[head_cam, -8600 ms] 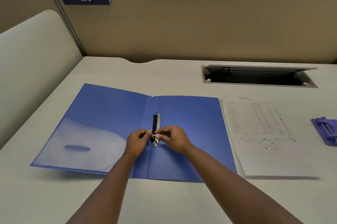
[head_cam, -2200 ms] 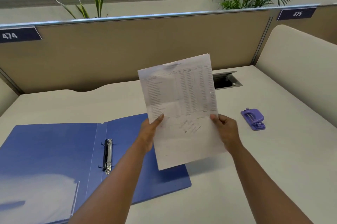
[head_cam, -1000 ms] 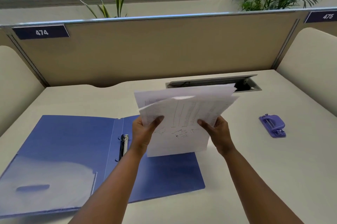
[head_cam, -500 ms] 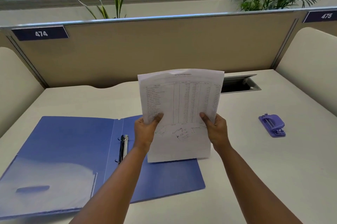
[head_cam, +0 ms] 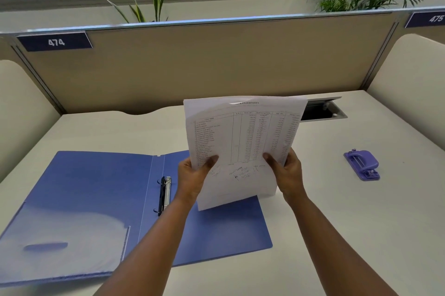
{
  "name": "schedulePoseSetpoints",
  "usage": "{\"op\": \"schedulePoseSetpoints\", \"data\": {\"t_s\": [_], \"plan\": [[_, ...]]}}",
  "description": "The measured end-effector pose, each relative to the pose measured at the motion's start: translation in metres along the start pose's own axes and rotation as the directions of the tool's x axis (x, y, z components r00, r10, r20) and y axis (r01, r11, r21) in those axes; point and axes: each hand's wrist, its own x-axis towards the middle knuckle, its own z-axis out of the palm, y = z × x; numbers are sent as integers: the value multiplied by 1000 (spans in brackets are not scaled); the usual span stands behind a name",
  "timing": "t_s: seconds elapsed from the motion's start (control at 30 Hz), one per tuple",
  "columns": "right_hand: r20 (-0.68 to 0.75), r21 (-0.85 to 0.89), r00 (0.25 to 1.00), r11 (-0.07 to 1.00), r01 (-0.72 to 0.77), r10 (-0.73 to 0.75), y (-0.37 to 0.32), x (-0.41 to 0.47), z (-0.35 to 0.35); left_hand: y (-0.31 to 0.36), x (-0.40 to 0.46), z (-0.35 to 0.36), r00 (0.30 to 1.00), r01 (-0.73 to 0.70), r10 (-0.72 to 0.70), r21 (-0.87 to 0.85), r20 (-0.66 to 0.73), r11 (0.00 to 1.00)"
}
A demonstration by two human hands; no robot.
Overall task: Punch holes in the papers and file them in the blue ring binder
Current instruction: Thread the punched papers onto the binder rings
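I hold a thin stack of white printed papers (head_cam: pixel 243 136) upright above the desk, printed table facing me. My left hand (head_cam: pixel 192 179) grips the stack's left edge and my right hand (head_cam: pixel 287 174) grips its right edge. The bottom edge of the stack hangs over the right half of the blue ring binder (head_cam: pixel 91 201), which lies open and flat at the left. Its metal ring mechanism (head_cam: pixel 164 195) sits along the spine, just left of my left wrist. A purple hole punch (head_cam: pixel 362 164) rests on the desk to the right, apart from both hands.
The white desk (head_cam: pixel 337 235) is walled by a beige partition (head_cam: pixel 216 64) behind and curved side panels. A cable hatch (head_cam: pixel 322 109) is open at the back right, partly hidden by the papers. The binder's left cover carries a clear pocket (head_cam: pixel 60 242).
Earlier both hands worked at the binder rings with the papers lying on the desk. Since then I picked the papers up; in the last second they tipped from nearly flat to upright.
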Motion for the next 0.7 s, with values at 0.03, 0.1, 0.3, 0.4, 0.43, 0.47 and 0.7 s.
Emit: {"op": "schedulePoseSetpoints", "data": {"t_s": [0.03,0.1,0.3,0.4,0.43,0.47,0.7], "plan": [[5,-1,1000,1000,-7,7,1,-1,-1,-1,0,1,1000,7,-7,4,4,1000],[13,-16,1000,1000,-20,21,4,-2,-3,-3,-1,2,1000,18,-18,12,5,1000],[62,-51,998,999,0,3,-5,1,-6,0,6,2,998,57,-57,-17,-8,998],[115,-48,993,999,-5,10,-10,2,-6,3,9,-1,998,56,-57,-26,-25,998],[124,-46,992,999,-14,20,-11,3,-7,3,9,-2,998,58,-59,-30,-35,998],[131,-38,991,999,-29,34,-11,3,-7,4,10,-4,997,61,-62,-35,-46,998],[173,65,973,984,-163,150,-4,2,-12,7,13,-22,988,98,-102,-35,-117,995]]}}
